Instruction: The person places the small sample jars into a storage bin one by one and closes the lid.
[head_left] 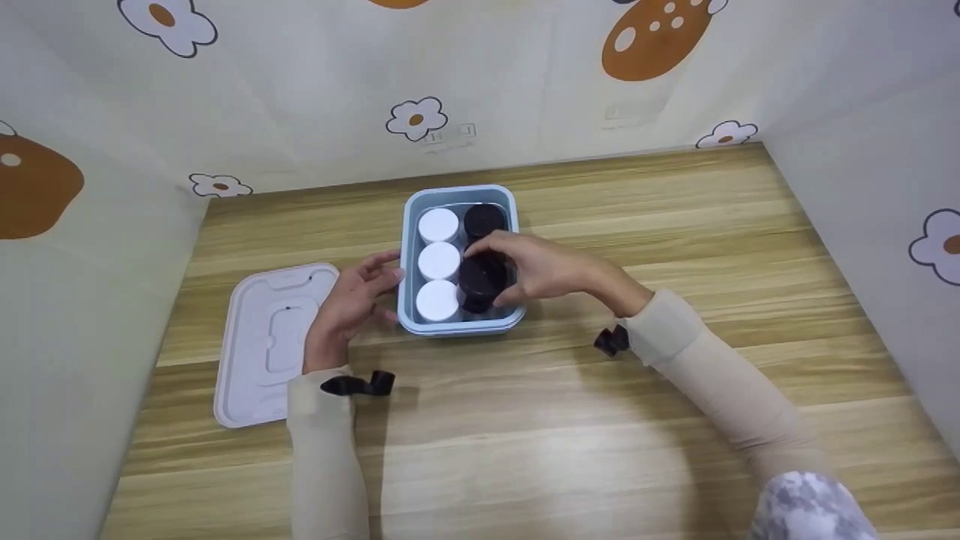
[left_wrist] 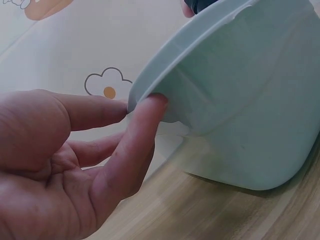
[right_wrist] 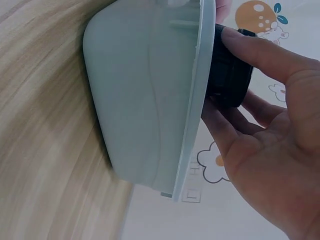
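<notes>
A light blue plastic bin (head_left: 459,328) stands on the table. Three white round lids (head_left: 439,261) line its left side, with a black round container (head_left: 484,220) at the back right. My right hand (head_left: 544,266) grips another black round container (right_wrist: 227,70) between thumb and fingers at the front right of the bin. In the right wrist view its top sticks up past the rim; its lower part is hidden behind the bin wall. My left hand (head_left: 352,300) pinches the bin's left rim, a fingertip (left_wrist: 155,102) pressed under the lip.
A white lid (head_left: 251,352) with a moulded handle lies flat on the table to the left, partly under my left wrist. Black mounts (head_left: 360,384) stick out from both sleeves. The wood-grain table (head_left: 570,450) is bounded by patterned curtain walls (head_left: 525,90) at the back and sides.
</notes>
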